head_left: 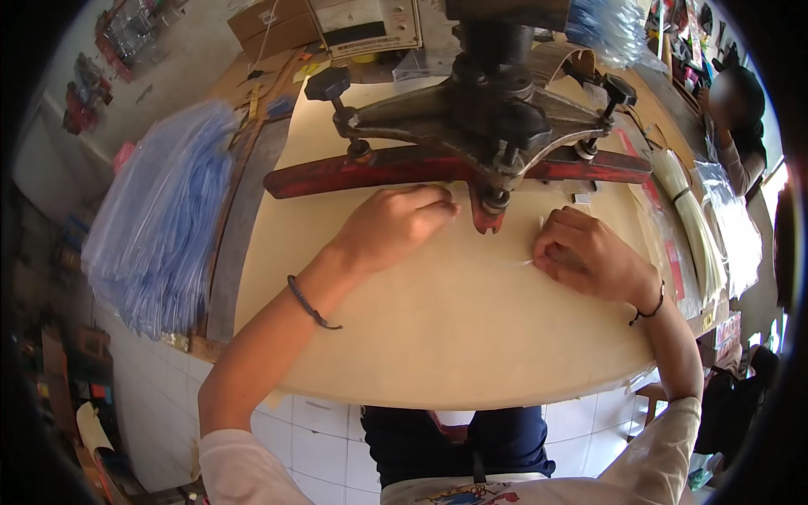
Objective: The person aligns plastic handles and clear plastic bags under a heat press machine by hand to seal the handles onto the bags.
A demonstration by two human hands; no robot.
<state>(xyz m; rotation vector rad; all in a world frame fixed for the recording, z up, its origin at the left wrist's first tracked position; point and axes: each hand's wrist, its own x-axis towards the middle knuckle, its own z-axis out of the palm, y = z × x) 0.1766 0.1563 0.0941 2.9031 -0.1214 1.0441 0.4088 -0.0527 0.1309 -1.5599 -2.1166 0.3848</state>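
Observation:
My left hand (396, 225) is closed, its fingertips pressed together just in front of the red metal bar (370, 174) of a press. What those fingers hold, if anything, is hidden. My right hand (589, 257) pinches a thin whitish strip (523, 263), whose ends show beside the fingers. Both hands are low over a cream-coloured sheet (446, 337) that covers the work surface. Between them, the forked red tip (488, 220) of the press points toward me.
The dark press head (497, 109) with black knobs hangs over the sheet. Clear bluish plastic sleeves (164, 219) are piled at left, a bundle of pale strips (692, 223) at right. A control box (366, 25) stands behind. Another person (736, 118) sits at far right.

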